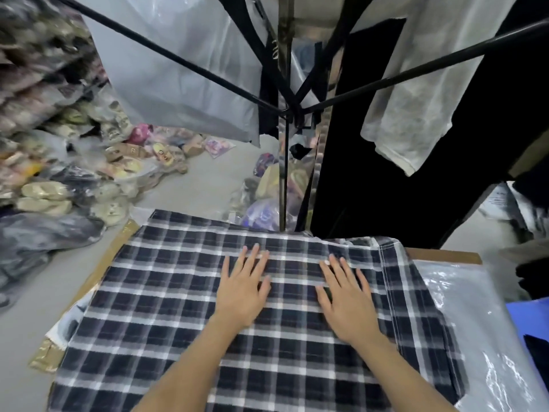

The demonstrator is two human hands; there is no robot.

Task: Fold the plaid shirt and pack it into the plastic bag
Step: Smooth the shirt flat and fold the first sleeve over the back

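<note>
The plaid shirt, dark navy with white and grey checks, lies spread flat over a cardboard-topped surface and fills most of the lower view. My left hand presses flat on its middle with straight fingers. My right hand lies flat on the cloth a short way to the right, fingers straight too. A hemmed edge of the shirt runs down the right side. A clear plastic bag lies flat at the right, partly under that edge.
The cardboard surface shows at the left edge. Piles of bagged slippers cover the floor at left. A black rack with hanging plastic and a white garment stands behind. A blue object sits at right.
</note>
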